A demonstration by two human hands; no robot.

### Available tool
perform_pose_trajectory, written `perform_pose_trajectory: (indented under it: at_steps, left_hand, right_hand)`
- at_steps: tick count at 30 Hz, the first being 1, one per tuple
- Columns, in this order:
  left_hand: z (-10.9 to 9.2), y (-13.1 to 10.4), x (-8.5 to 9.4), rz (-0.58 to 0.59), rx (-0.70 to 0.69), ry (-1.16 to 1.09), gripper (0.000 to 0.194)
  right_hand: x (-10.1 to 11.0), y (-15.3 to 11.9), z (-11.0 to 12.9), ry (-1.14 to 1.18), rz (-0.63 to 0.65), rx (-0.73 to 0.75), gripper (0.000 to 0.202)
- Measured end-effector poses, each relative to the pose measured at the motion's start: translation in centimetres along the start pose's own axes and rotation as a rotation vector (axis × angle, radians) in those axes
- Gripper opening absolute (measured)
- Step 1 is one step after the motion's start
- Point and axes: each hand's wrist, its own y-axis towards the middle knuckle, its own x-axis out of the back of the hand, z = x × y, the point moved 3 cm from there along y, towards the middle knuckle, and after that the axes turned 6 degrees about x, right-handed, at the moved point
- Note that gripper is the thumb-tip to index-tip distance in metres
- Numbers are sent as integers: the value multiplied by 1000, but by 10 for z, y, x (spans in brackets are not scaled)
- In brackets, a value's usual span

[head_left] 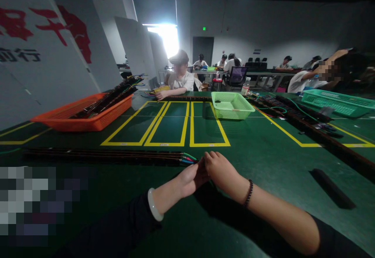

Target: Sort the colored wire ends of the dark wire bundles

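Observation:
A long dark strip (102,156) with thin wires running along it lies across the green table. Green, red and blue wires (189,158) come out of its right end and pass into my fingers. My left hand (190,179) is closed around the wire ends, palm turned partly up, its fingertips meeting those of the other hand. Bent over at the same spot, my right hand (224,174) has its thumb and fingers pinched together. What it pinches is hidden behind the fingers.
An orange basket (99,124) with dark wired strips stands left; a light green basket (234,113) stands ahead. Yellow tape (166,144) marks the table. Right lie more wired strips (310,125), a short dark bar (332,187) and a teal basket (336,103). A person (180,74) sits opposite.

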Motion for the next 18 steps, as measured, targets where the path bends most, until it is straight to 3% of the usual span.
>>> perform_pose_trajectory:
  at_steps: [6,10,13,18]
  left_hand:
    - [0,6,7,20,8,-40,18]
    - [0,3,2,107,42,-20,31]
    - [-1,-1,-2,130,44,-7,37]
    - [-2,-4,-5,184,39,5,38]
  right_hand:
    - [13,-10,-14,79,-11,-78,18]
    - [14,-16,-25,145,109,-200,19]
    - [11,-16,-27,203,187,-192,14]
    - [5,-15,-43,279,204,-196,17]
